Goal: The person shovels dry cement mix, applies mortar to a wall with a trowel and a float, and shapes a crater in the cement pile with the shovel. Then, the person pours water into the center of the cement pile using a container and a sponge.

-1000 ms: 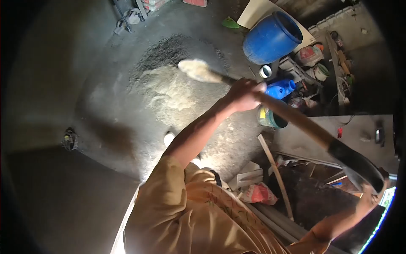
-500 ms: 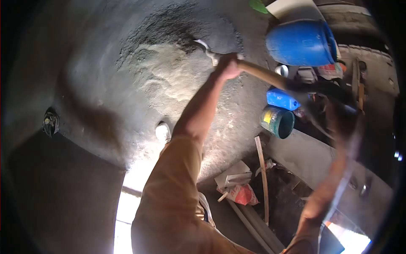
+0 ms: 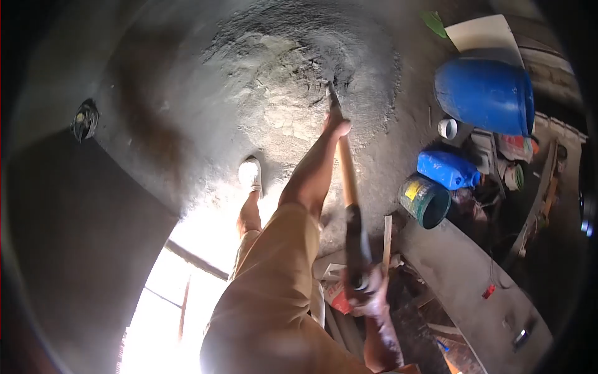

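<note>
A shovel [image 3: 347, 174] with a pale wooden shaft and a dark grip end runs from the pile back toward my body. My left hand [image 3: 339, 126] is wrapped round the shaft low down, close to the blade end. At the dark grip end, my right hand [image 3: 369, 292] is closed on the handle, somewhat blurred. The shovel's far end meets a heap of grey and paler loose powdery mix [image 3: 283, 103] on the floor, and its blade is mostly hidden there.
To the right lie a blue barrel [image 3: 483, 93], a blue jerrycan [image 3: 445, 168] and a green bucket [image 3: 427, 202] on its side. A grey board [image 3: 473, 274] and wood scraps are at lower right. My shoe [image 3: 250, 173] stands by the heap; a dark round object [image 3: 84, 120] is at left.
The shovel has swung from slanting rightward to pointing away from me, its end now in the heap. My right hand moved left and toward my body. The view shifted too.
</note>
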`<act>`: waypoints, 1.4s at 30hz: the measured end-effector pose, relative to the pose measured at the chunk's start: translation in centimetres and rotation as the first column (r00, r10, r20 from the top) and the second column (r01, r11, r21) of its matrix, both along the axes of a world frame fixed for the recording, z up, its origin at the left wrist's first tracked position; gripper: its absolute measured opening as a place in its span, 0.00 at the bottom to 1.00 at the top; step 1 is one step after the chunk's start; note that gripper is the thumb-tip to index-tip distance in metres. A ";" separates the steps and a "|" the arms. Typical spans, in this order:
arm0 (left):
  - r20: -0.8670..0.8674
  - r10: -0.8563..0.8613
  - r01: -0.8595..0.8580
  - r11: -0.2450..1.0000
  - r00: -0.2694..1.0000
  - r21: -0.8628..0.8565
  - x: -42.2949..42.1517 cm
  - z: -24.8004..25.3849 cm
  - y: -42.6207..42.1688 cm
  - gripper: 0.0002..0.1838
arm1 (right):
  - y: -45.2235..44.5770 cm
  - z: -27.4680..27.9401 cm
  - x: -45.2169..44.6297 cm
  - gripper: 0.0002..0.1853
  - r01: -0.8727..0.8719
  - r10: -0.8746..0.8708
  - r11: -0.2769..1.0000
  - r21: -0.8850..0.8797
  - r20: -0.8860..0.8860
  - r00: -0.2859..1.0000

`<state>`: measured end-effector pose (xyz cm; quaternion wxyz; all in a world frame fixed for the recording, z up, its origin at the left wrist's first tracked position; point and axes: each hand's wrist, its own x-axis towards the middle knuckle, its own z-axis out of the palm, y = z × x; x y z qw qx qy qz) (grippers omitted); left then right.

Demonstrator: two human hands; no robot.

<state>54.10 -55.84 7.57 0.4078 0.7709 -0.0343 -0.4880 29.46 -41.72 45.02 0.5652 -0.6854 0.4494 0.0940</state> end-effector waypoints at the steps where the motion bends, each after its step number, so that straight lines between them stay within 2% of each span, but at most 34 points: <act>1: 0.033 -0.036 0.035 0.999 0.999 0.019 -1.6 -0.1 2.1 0.40 | 1.8 -2.5 -3.4 0.13 -0.056 0.062 0.996 0.071 -0.085 0.994; 2: 0.064 -0.078 0.076 0.996 0.995 0.037 -3.3 0.0 3.9 0.36 | 2.5 -2.2 -2.7 0.16 -0.414 0.374 0.903 -0.115 -0.265 0.889; 3: 0.085 -0.057 0.054 0.998 0.995 0.034 -3.8 0.0 3.7 0.36 | 3.2 -3.6 -4.7 0.16 -0.444 0.425 0.876 -0.189 -0.131 0.896; 4: 0.049 -0.038 0.037 0.999 0.998 0.018 -5.1 -0.3 4.6 0.31 | 3.9 -4.1 -6.6 0.16 -0.468 0.482 0.850 -0.242 -0.001 0.876; 5: 0.001 -0.023 0.023 1.000 1.000 0.011 -7.3 -0.3 6.0 0.26 | 4.2 -3.8 -8.9 0.16 -0.487 0.501 0.846 -0.218 0.009 0.866; 6: 0.011 -0.003 0.003 1.000 1.000 0.022 -8.5 0.0 6.3 0.26 | 3.7 -3.9 -10.2 0.15 -0.513 0.526 0.839 -0.182 0.026 0.850; 8: -0.042 0.160 -0.161 0.987 0.986 -0.025 -11.3 1.1 5.7 0.22 | 1.7 -3.0 -12.6 0.14 -0.556 0.569 0.816 -0.159 0.051 0.821; 10: -0.072 0.165 -0.171 0.982 0.984 -0.083 -14.0 1.9 5.0 0.22 | -0.7 -1.3 -15.6 0.13 -0.706 0.715 0.674 -0.218 -0.047 0.697; 12: -0.121 0.236 -0.247 0.965 0.964 -0.091 -16.5 1.7 4.4 0.21 | -2.7 -0.8 -18.7 0.14 -0.729 0.749 0.638 -0.249 -0.020 0.663; 13: -0.152 0.279 -0.293 0.954 0.948 -0.072 -16.9 4.1 4.5 0.20 | -3.3 -0.6 -19.6 0.14 -0.751 0.779 0.609 -0.254 0.013 0.627; 14: -0.135 0.273 -0.284 0.957 0.953 -0.067 -17.6 3.2 4.3 0.20 | -3.7 -0.5 -20.6 0.14 -0.742 0.773 0.618 -0.259 0.031 0.633; 16: -0.077 0.262 -0.267 0.961 0.962 -0.070 -19.5 0.7 4.2 0.18 | -4.0 -0.2 -22.8 0.14 -0.955 0.909 0.281 -0.098 -0.292 0.298; 17: -0.131 0.344 -0.357 0.930 0.930 -0.091 -20.3 0.7 4.1 0.17 | -4.2 -0.3 -24.7 0.14 -0.950 0.907 0.293 -0.106 -0.284 0.312; 18: -0.123 0.327 -0.339 0.937 0.937 -0.090 -20.8 1.4 4.3 0.17 | -4.4 -0.5 -27.2 0.14 -0.817 0.816 0.575 0.048 -0.113 0.567; 19: -0.194 0.317 -0.340 0.935 0.928 -0.098 -21.2 2.3 4.6 0.17 | -4.8 -0.1 -29.1 0.16 -0.604 0.621 0.758 0.246 0.009 0.784; 20: -0.264 0.308 -0.346 0.932 0.914 -0.107 -21.4 3.4 4.7 0.16 | -5.0 1.3 -30.3 0.15 -0.598 0.619 0.766 0.237 -0.018 0.785; 21: -0.233 0.297 -0.316 0.948 0.926 -0.045 -20.9 8.3 5.0 0.16 | -5.1 2.4 -31.0 0.15 -0.621 0.643 0.760 0.191 -0.083 0.761; 22: -0.229 0.289 -0.307 0.950 0.930 -0.049 -20.8 9.2 5.3 0.16 | -5.3 2.9 -30.9 0.15 -0.639 0.661 0.750 0.174 -0.166 0.731; 23: -0.305 0.342 -0.373 0.927 0.889 -0.045 -20.8 9.7 5.4 0.15 | -5.3 3.7 -31.4 0.14 -0.607 0.627 0.778 0.162 -0.233 0.743; 24: -0.378 0.390 -0.437 0.899 0.840 -0.043 -20.5 10.2 5.3 0.15 | -5.2 4.3 -31.8 0.14 -0.544 0.559 0.828 0.139 -0.292 0.776; 26: -0.402 0.373 -0.434 0.898 0.836 -0.070 -18.9 12.1 5.4 0.13 | -5.9 5.4 -33.2 0.14 -0.374 0.364 0.926 0.058 -0.406 0.838; 28: -0.593 0.421 -0.538 0.843 0.686 -0.025 -17.4 13.7 5.0 0.11 | -7.5 6.9 -35.1 0.13 -0.186 0.126 0.979 -0.080 -0.477 0.870; 29: -0.668 0.443 -0.634 0.771 0.598 -0.056 -17.4 11.9 4.3 0.11 | -9.2 7.5 -36.7 0.13 -0.096 0.003 0.981 -0.169 -0.482 0.876; 30: -0.664 0.429 -0.629 0.773 0.613 -0.081 -16.5 12.5 2.9 0.11 | -11.2 8.1 -38.5 0.13 -0.002 -0.128 0.964 -0.267 -0.467 0.875; 32: -0.871 0.318 -0.803 0.581 0.375 -0.134 -15.8 14.5 0.7 0.09 | -16.6 9.8 -42.5 0.13 0.166 -0.381 0.861 -0.482 -0.393 0.837; 33: -0.900 0.302 -0.871 0.469 0.315 -0.147 -15.4 15.7 -1.2 0.08 | -19.4 10.5 -44.8 0.13 0.223 -0.480 0.784 -0.579 -0.337 0.810; 34: -0.899 0.303 -0.872 0.466 0.317 -0.150 -16.1 14.7 -3.2 0.08 | -22.8 11.5 -46.9 0.13 0.263 -0.556 0.687 -0.678 -0.257 0.790; 35: -0.943 0.228 -0.966 0.151 0.242 -0.211 -14.6 13.4 -7.3 0.09 | -27.0 12.2 -48.5 0.14 0.303 -0.613 0.570 -0.764 -0.150 0.776; 36: -0.973 0.136 -0.966 -0.152 0.189 -0.209 -13.7 11.7 -10.0 0.10 | -30.8 12.9 -49.8 0.14 0.339 -0.656 0.454 -0.824 -0.052 0.753; 38: -0.990 0.138 -0.985 -0.165 0.020 -0.043 -13.2 13.7 -14.5 0.12 | -36.9 17.8 -49.1 0.14 0.326 -0.677 0.305 -0.895 0.037 0.735; 40: -0.999 -0.003 -0.979 -0.199 0.042 -0.040 -11.6 15.7 -19.6 0.12 | -42.1 19.9 -47.2 0.15 0.383 -0.655 0.193 -0.903 0.172 0.736; 42: -0.998 -0.040 -0.996 -0.081 0.045 -0.041 -9.7 18.6 -23.0 0.10 | -46.4 23.1 -43.4 0.15 0.389 -0.619 0.144 -0.910 0.224 0.753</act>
